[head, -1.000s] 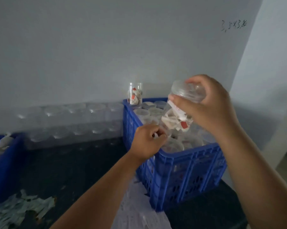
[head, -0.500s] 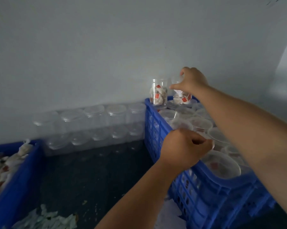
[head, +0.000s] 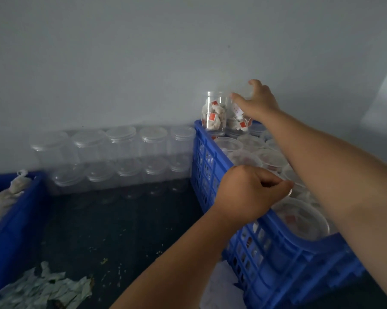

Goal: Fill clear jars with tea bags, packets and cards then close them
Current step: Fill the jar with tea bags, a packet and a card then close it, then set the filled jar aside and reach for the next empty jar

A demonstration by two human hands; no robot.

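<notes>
Head view, right hand point(head: 258, 103) gripping filled jar point(head: 239, 119) from above, crate point(head: 210, 150) corner

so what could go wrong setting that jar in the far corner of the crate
1. The jar in the right hand stands over the lids of the lower jars; set off centre, it might tip.
2. It is right beside the other filled jar at the corner of the crate; a nudge could push that one over the rim.

Right hand point(head: 258, 103) round a filled jar point(head: 239, 118) (blue crate point(head: 210, 152), far corner), left hand point(head: 248, 190) fisted nearby.
</notes>
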